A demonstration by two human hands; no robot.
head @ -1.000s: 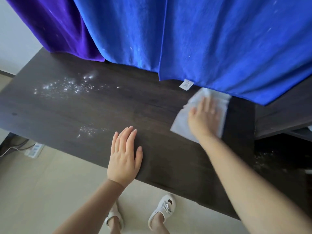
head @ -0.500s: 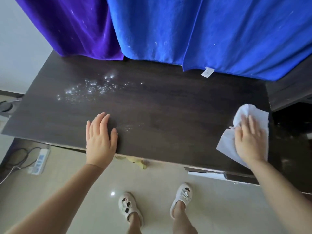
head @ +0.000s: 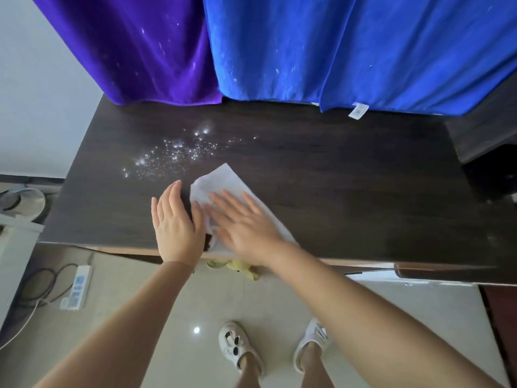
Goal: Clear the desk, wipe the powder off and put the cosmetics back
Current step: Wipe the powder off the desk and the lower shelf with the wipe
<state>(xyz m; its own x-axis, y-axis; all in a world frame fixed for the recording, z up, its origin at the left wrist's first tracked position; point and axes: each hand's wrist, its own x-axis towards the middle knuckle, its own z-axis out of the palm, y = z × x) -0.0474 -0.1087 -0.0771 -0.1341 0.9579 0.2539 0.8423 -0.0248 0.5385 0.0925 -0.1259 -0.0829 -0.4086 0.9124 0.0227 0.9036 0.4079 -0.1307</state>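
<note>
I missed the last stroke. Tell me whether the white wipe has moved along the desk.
Yes. The white wipe went from the desk's right end leftward to mid-desk, near the powder.

Purple cloth (head: 134, 49), blue cloths (head: 349, 46), pale tiled floor (head: 173, 317), power strip (head: 77, 287).

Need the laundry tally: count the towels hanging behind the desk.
3: a purple towel at left, a blue towel in the middle, another blue towel at right. More may hang outside the frame.

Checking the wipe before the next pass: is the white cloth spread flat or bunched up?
Mostly spread flat. The white cloth lies on the desk under the right hand's straight fingers, one corner pointing toward the powder.
</note>
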